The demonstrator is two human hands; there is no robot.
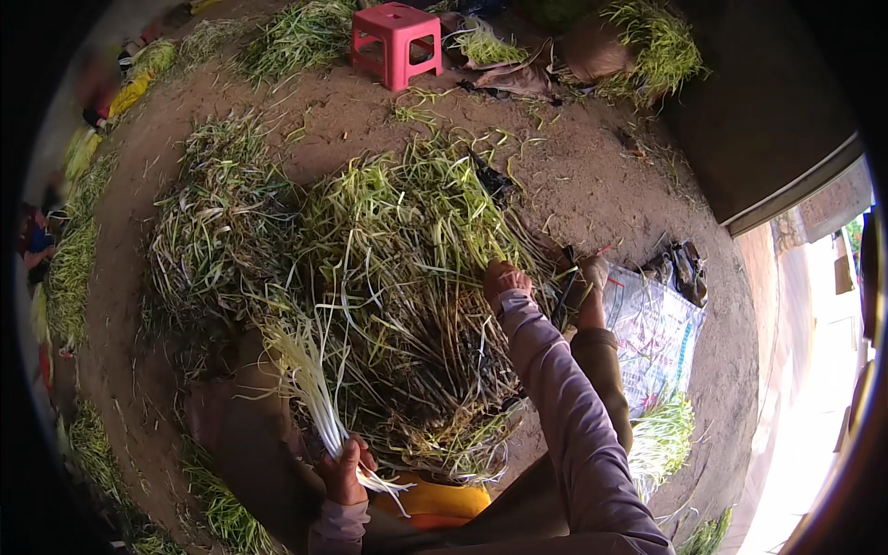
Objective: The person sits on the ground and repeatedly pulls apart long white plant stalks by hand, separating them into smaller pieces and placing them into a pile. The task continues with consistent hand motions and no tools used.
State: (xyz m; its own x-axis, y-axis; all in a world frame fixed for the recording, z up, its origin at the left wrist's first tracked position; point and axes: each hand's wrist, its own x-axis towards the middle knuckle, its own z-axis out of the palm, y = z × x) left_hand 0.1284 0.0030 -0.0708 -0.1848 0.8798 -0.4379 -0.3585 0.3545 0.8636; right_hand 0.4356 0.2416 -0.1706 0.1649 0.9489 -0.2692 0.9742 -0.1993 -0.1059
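My left hand [344,472] is closed on a bunch of white-stalked, pale-leaved plants [324,402] at the lower middle. My right hand [507,282] reaches into the large heap of tangled green, yellow and brown leafy stalks [388,250], its fingers curled on some of the stalks at the heap's right side. An orange-yellow thing [444,504] lies below the heap, between my legs. Just right of my right hand is a foot [590,277], apparently my own, beside a whitish printed sack [652,328].
Another heap [217,217] lies to the left. A pink plastic stool [398,37] stands at the top among more piles. A pale green bunch [661,435] lies by the sack. Other people [37,240] are at the far left edge. A dark wall panel [758,139] and bright opening are at right.
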